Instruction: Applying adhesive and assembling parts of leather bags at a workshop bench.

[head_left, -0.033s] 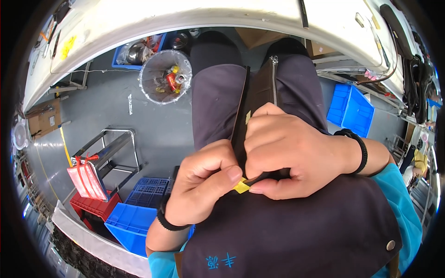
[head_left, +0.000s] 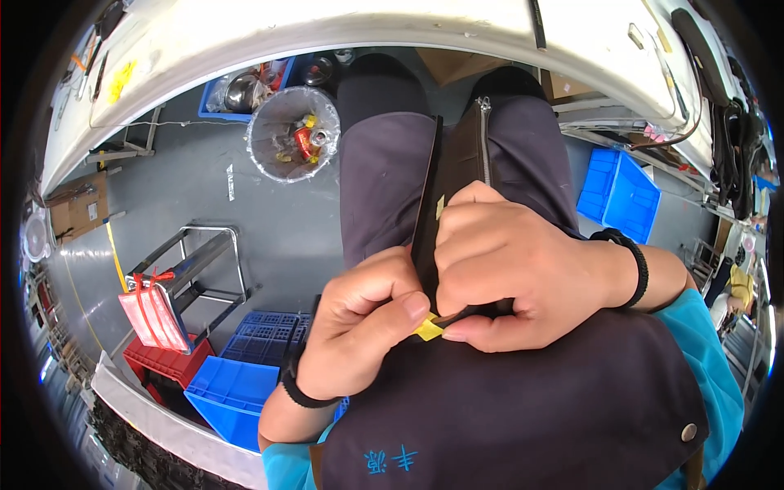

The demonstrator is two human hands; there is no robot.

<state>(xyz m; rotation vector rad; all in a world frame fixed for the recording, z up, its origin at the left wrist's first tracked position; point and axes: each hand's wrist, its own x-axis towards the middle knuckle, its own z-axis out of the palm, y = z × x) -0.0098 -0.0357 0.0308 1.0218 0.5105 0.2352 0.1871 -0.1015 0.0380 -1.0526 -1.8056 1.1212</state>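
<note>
Across my lap lies a long dark brown piece, leather-like, with a metal zipper along its right edge. My left hand pinches a small strip of yellow tape between thumb and forefinger at the piece's near end. Right beside it, my right hand is closed on the same end, its thumb close to the tape. A second yellow bit shows on the piece, just beyond my right knuckles. Both hands hide much of the near end.
A white table curves across the far side. Under it stand a plastic-lined waste bin and a blue crate to the right. On the left are a metal-framed stool, a red crate and a blue bin.
</note>
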